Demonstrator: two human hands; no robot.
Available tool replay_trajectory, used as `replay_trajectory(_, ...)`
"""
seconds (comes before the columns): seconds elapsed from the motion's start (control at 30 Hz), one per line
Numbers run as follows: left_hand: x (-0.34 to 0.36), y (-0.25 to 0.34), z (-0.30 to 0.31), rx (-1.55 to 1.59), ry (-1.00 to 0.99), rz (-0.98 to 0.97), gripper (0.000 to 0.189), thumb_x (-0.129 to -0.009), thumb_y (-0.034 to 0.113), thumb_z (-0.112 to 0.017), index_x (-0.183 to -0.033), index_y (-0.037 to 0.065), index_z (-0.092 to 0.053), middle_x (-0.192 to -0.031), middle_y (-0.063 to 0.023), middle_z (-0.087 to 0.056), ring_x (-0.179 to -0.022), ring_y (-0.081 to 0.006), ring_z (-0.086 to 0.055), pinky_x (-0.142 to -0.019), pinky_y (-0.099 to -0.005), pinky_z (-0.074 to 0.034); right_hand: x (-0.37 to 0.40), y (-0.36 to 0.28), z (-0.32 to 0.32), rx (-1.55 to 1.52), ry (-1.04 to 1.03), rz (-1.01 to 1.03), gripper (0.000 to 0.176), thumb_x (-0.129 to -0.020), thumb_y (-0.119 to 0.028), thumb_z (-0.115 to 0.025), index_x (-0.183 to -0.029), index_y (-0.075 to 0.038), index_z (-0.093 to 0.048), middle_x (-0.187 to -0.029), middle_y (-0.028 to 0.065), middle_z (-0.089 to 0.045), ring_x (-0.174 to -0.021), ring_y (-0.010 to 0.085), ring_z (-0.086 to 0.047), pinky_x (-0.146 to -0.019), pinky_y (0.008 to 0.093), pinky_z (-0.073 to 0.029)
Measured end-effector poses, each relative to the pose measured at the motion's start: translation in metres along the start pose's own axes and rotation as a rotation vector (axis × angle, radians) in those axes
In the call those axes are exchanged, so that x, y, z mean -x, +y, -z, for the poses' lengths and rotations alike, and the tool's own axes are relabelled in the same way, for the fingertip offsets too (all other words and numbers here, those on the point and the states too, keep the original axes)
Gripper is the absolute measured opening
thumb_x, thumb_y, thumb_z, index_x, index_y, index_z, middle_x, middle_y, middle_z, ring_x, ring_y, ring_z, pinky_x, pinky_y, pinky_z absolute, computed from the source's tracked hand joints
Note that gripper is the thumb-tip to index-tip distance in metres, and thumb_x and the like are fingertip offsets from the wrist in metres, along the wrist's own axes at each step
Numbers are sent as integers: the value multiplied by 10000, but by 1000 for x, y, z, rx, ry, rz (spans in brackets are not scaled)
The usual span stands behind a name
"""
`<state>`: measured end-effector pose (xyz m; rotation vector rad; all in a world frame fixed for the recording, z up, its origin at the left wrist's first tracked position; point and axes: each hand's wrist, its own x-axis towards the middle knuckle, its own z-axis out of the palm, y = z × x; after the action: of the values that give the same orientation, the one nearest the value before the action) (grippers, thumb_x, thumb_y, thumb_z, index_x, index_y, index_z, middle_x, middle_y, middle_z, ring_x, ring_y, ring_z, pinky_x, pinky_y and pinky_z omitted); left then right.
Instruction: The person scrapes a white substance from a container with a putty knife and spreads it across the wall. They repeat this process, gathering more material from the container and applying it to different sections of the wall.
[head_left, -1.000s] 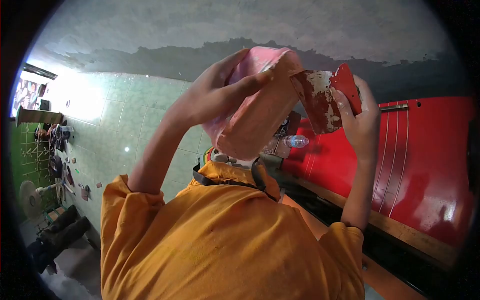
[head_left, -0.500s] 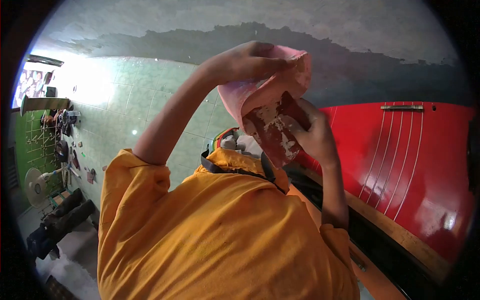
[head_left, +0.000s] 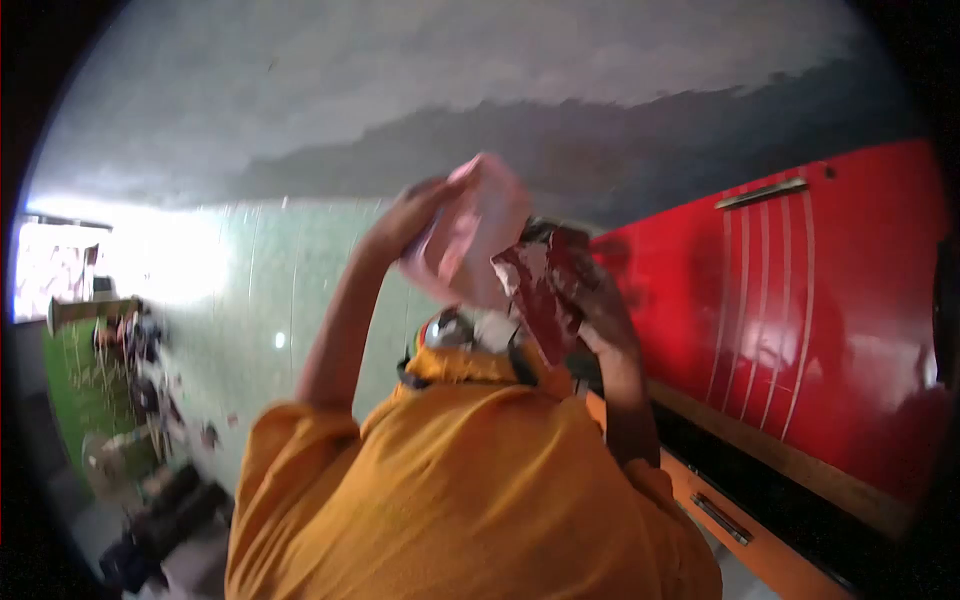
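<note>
A pink, flexible plastic bowl (head_left: 492, 215) is raised in front of me, its rim gripped on the left by my left hand (head_left: 405, 222). Grey-white residue coats part of it. Just right of the bowl, my right hand (head_left: 598, 312) holds a flat dark red scraper (head_left: 540, 308), smeared with pale paste. The scraper is tilted beside the bowl's lower right side. Motion blurs both hands a little.
A grey wall (head_left: 350, 80) with a darker, ragged-edged band (head_left: 560, 140) spans the top. Red cabinet panels (head_left: 670, 290) with a metal handle stand at right, above an orange drawer front (head_left: 760, 550). Pale green tiles (head_left: 270, 290) lie left, with scattered items and a fan (head_left: 115, 455) beyond.
Both hands have moved lower in view, and the bowl and scraper have come apart. The scraper was at the bowl's rim before. The whole view has tilted.
</note>
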<state>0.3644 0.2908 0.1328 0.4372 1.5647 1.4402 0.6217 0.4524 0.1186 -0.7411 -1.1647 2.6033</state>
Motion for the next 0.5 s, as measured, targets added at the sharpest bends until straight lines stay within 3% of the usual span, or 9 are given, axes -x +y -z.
replay_trajectory(0.1, -8, -18, -7, 241, -118, -38, 500, -1048, 340, -541, -1438, 27, -542, -1358, -73, -609, -1203, -180, -580, -1043, -348, -472, 1, -49, 5, -66, 74, 278, 474, -925, -75, -742, -1348, -8, -537, -1194, 60, -653, -1074, 146, -631, -952, 320, -524)
replay_trajectory(0.2, -25, -21, -27, 328, -118, -105, 470, -1066, 337, -504, -1407, 20, -566, -1369, -71, -601, -1248, -185, -550, -1099, -358, -419, -8, -140, 23, 140, 279, 595, 453, -936, -117, -735, -1332, -17, -539, -1176, 48, -654, -1062, 148, -632, -939, 329, -518)
replay_trajectory(0.3, -35, -1, -49, 404, -159, -85, 458, -1064, 334, -512, -1377, 5, -567, -1308, -67, -622, -1190, -183, -580, -1045, -347, -456, -30, -265, 44, 653, 514, 1138, 319, -993, -167, -663, -1241, 22, -600, -1136, 80, -670, -1037, 171, -637, -893, 338, -503)
replay_trajectory(0.37, -38, 10, -67, 393, -152, -90, 453, -1062, 333, -521, -1372, 6, -566, -1278, -69, -631, -1165, -178, -592, -1020, -337, -469, -42, -348, 39, 674, 583, 1481, 284, -1013, -141, -617, -1242, 27, -621, -1142, 129, -682, -1034, 196, -653, -890, 359, -493)
replay_trajectory(0.43, -45, 16, -81, 381, -131, -90, 452, -1060, 337, -529, -1365, 5, -568, -1254, -71, -637, -1145, -174, -601, -999, -330, -478, -43, -426, 15, 1045, 762, 1719, 271, -995, -76, -597, -1250, 10, -625, -1134, 156, -681, -1037, 270, -668, -900, 391, -501)
replay_trajectory(0.5, -45, 19, -94, 363, -96, -92, 455, -1058, 344, -537, -1356, 2, -571, -1237, -74, -641, -1132, -171, -606, -981, -324, -484, -38, -503, -4, 1366, 1030, 2108, 344, -1000, -75, -556, -1335, -15, -604, -1254, 180, -663, -1112, 317, -655, -919, 387, -508)
